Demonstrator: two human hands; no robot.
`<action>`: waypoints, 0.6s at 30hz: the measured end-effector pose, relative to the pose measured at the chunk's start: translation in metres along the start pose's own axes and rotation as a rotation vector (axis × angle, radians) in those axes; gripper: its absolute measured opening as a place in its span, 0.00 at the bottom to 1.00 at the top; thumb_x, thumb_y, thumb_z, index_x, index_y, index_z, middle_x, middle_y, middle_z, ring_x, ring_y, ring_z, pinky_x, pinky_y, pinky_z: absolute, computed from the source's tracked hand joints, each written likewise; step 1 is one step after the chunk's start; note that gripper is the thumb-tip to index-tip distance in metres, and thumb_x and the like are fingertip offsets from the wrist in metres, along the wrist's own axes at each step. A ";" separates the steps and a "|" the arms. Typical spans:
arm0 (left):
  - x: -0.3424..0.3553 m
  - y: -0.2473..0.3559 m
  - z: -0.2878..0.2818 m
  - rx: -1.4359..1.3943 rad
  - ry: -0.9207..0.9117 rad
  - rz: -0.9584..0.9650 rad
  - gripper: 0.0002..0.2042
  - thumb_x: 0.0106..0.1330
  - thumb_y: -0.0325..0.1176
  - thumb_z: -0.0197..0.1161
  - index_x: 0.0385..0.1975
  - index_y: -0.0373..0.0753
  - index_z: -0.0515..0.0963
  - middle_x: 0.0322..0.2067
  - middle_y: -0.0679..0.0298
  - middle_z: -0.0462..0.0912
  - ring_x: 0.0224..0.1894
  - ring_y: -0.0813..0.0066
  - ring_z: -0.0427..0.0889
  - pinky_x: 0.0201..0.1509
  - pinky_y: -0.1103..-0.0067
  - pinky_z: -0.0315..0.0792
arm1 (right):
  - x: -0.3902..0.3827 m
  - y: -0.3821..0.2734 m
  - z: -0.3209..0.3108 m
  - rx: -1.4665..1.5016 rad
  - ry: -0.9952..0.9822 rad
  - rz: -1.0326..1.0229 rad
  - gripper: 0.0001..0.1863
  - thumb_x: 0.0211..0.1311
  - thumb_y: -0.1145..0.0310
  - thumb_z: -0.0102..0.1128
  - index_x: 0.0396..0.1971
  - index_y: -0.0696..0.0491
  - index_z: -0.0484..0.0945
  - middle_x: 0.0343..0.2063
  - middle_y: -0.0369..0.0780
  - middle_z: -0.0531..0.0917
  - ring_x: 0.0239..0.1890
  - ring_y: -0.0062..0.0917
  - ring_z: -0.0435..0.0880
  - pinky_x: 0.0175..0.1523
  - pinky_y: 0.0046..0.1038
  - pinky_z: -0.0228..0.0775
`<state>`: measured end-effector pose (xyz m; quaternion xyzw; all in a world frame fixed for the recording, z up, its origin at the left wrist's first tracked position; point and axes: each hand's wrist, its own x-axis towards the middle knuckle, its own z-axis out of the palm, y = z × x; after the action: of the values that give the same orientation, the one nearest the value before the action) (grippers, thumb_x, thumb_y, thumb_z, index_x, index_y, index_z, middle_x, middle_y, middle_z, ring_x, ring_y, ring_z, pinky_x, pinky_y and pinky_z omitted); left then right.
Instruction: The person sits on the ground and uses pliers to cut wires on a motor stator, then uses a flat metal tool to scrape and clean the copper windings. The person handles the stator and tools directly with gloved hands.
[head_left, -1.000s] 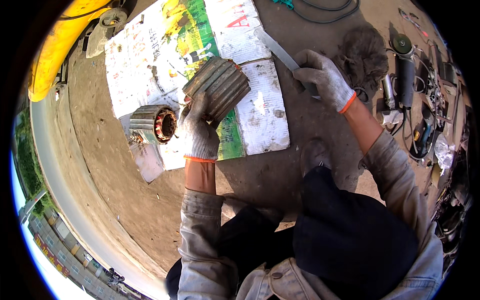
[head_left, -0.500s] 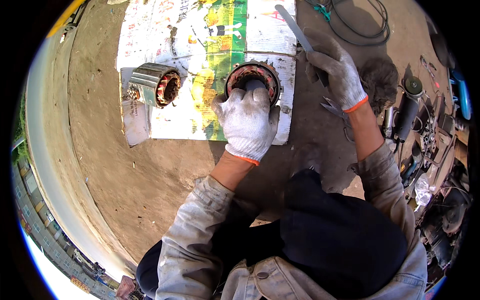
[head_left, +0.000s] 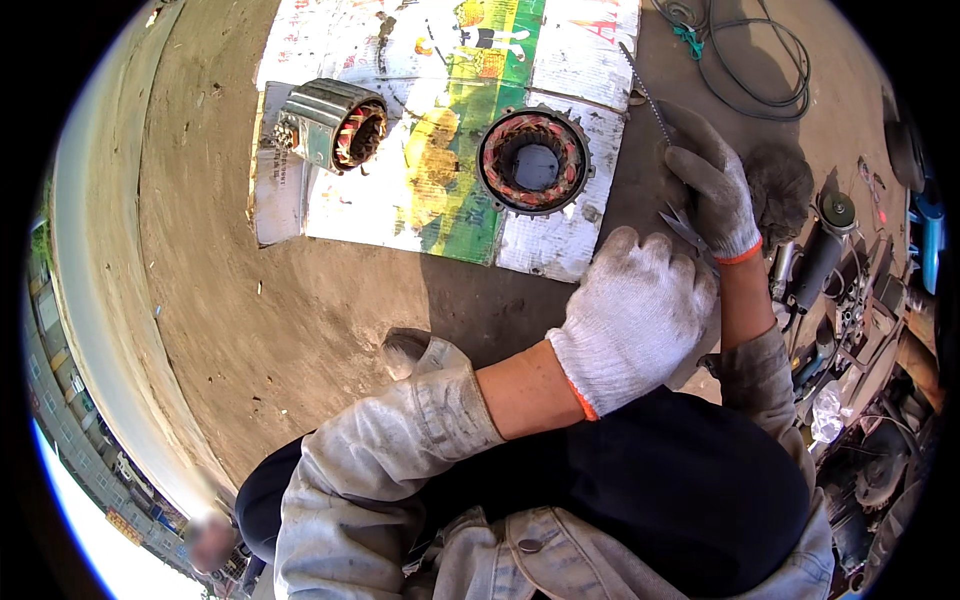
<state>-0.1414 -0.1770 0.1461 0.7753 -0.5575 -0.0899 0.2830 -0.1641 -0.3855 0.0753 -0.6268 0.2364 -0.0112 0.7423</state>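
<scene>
Gripping a thin toothed blade (head_left: 645, 90) by its near end, our right hand (head_left: 714, 188) has its fingers folded on it, presumably leaving the length free, aimed forward and left. Just beside and nearer our body, our left hand (head_left: 632, 318) shows its gloved back, fingers curled; we cannot tell whether it holds anything. Its forearm slants rightward over our lap. Between both hands are what look like scissors (head_left: 684, 227). Forward-left of them, a wound metal ring (head_left: 575, 165) stands on end on printed cardboard (head_left: 350, 213), probably for steadiness; farther left, a smaller wound core (head_left: 325, 112) lies sideways.
</scene>
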 end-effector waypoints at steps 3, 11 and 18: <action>-0.017 0.006 0.028 -0.089 -0.210 0.048 0.10 0.61 0.38 0.68 0.38 0.41 0.87 0.34 0.62 0.87 0.43 0.62 0.87 0.50 0.63 0.77 | -0.001 0.000 -0.002 0.007 -0.027 -0.034 0.31 0.73 0.68 0.64 0.74 0.60 0.75 0.35 0.37 0.84 0.27 0.14 0.76 0.31 0.19 0.65; -0.032 -0.015 0.058 -0.207 -0.342 -0.027 0.14 0.59 0.40 0.74 0.41 0.40 0.86 0.36 0.59 0.88 0.45 0.55 0.88 0.52 0.58 0.79 | -0.002 -0.003 -0.014 0.001 0.007 -0.051 0.28 0.75 0.70 0.62 0.71 0.63 0.76 0.54 0.50 0.87 0.37 0.25 0.86 0.37 0.25 0.77; -0.042 -0.018 0.074 -0.379 -0.415 -0.138 0.15 0.62 0.41 0.73 0.43 0.40 0.86 0.39 0.54 0.90 0.47 0.48 0.90 0.54 0.54 0.82 | -0.004 -0.005 -0.020 0.147 -0.121 -0.047 0.26 0.79 0.68 0.54 0.71 0.65 0.76 0.60 0.55 0.87 0.45 0.34 0.90 0.43 0.28 0.85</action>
<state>-0.1753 -0.1593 0.0682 0.7096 -0.5228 -0.3681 0.2960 -0.1739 -0.4038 0.0798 -0.5754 0.1750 -0.0079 0.7989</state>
